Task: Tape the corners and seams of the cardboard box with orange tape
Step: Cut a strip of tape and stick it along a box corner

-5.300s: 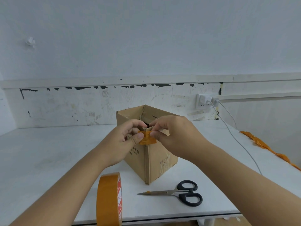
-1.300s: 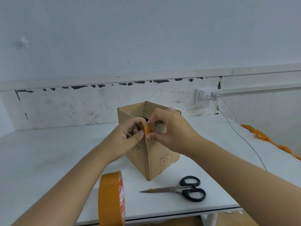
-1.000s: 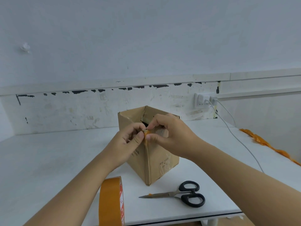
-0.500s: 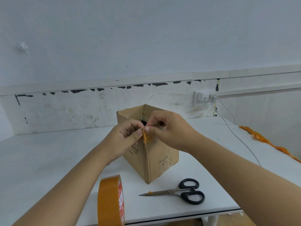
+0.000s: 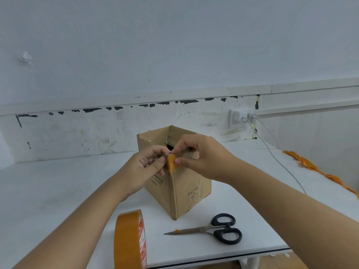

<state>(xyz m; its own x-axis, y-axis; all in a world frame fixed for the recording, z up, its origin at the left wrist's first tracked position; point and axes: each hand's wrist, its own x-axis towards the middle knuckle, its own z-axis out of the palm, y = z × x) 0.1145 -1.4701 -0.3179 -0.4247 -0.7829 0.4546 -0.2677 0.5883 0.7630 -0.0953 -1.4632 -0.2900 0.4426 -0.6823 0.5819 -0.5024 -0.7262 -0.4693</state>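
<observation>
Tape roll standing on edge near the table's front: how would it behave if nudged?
The tape roll stands on its rim, so a nudge along the table would probably roll it. It looks narrow for its height, so a sideways push would likely tip it flat. Probably stiff enough to pinch.

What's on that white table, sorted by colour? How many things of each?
Orange: 3 – tape roll, tape piece on the box corner, crumpled tape strip at the right edge
Brown: 1 – box
Black-handled: 1 – scissors
White: 1 – cable
Total: 6
</observation>
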